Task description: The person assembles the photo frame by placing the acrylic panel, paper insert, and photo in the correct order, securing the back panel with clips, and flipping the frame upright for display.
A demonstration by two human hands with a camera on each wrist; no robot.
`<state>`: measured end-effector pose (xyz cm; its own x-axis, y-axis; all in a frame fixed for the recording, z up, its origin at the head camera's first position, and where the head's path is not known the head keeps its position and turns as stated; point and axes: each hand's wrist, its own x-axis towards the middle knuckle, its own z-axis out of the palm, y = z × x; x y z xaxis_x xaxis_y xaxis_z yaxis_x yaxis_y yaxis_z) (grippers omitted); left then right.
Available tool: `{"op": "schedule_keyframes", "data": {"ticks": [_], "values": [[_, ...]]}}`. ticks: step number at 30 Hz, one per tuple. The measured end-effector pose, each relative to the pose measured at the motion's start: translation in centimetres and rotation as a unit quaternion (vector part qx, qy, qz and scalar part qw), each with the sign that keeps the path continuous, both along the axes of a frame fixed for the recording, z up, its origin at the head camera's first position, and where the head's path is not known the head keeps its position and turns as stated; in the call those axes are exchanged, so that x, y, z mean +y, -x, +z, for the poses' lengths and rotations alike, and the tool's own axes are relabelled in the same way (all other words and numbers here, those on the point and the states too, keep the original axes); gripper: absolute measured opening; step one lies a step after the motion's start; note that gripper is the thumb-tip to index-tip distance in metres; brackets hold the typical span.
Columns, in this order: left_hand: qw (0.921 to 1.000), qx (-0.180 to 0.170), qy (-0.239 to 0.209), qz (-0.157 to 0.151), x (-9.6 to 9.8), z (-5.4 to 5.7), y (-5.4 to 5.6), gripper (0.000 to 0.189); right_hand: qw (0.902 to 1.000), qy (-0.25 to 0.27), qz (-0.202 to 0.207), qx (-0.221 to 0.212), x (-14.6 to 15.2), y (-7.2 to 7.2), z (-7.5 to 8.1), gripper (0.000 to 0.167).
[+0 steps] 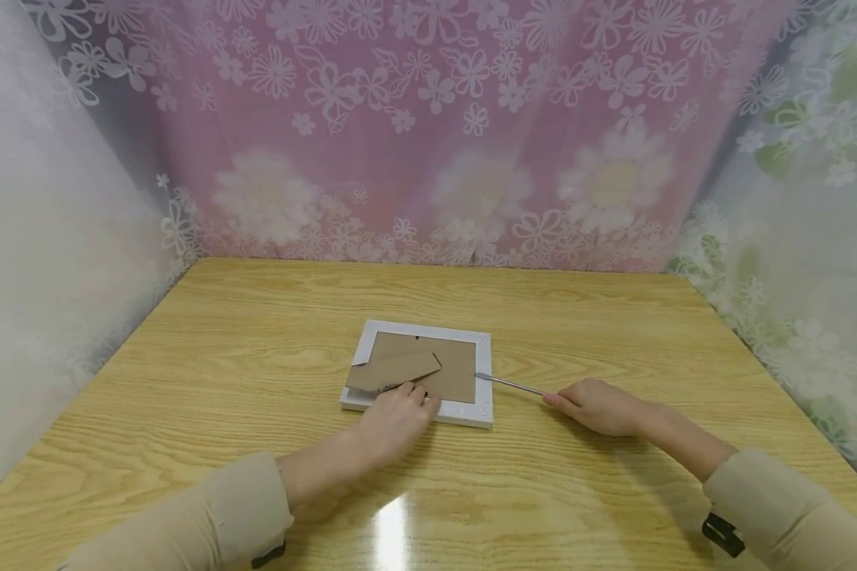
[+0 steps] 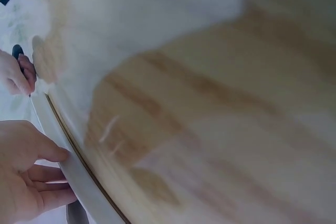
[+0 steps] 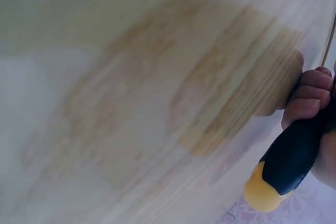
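A white picture frame (image 1: 483, 412) lies face down on the table, its brown backing board (image 1: 457, 349) showing. A brown stand flap (image 1: 393, 371) slants across the board and overlaps the left border. My left hand (image 1: 397, 420) holds the frame's near border, thumb against the outer side and fingers over the top, as the left wrist view shows. In my right hand (image 1: 603, 406) is a screwdriver with a black and yellow handle (image 3: 289, 156). Its metal shaft (image 1: 517, 386) reaches left, and the tip meets the inner edge of the frame's right border.
The wood-grain table (image 1: 257, 341) extends around the frame on all sides. A pink flowered curtain (image 1: 428, 159) hangs behind the table's far edge. Pale sheets stand at left and right, the right one (image 1: 814, 277) with flowers. Light reflects off the table near the front.
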<state>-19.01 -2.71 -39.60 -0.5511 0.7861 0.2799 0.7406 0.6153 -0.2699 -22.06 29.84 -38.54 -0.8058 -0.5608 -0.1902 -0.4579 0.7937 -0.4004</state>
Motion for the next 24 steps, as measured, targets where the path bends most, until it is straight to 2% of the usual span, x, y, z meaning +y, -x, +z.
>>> {"op": "schedule_keyframes", "data": {"ticks": [5, 11, 19, 24], "values": [[1.0000, -0.002, -0.001, -0.003, -0.04, 0.09, 0.44, 0.022, 1.0000, -0.005, 0.002, 0.000, -0.09, 0.15, 0.09, 0.043], [0.9997, -0.021, 0.011, 0.001, 0.05, 0.07, 0.32, 0.022, 0.9999, -0.007, 0.009, -0.001, 0.01, 0.14, -0.23, 0.049], [0.9997, -0.012, 0.023, 0.001, 0.16, 0.29, 0.52, 0.021, 0.9997, -0.012, 0.017, 0.010, -0.09, 0.30, -0.40, 0.046], [0.9995, -0.018, 0.027, 0.005, 0.14, 0.40, 0.63, 0.024, 0.9996, -0.021, 0.015, 0.009, -0.14, 0.45, -0.48, 0.045]]}}
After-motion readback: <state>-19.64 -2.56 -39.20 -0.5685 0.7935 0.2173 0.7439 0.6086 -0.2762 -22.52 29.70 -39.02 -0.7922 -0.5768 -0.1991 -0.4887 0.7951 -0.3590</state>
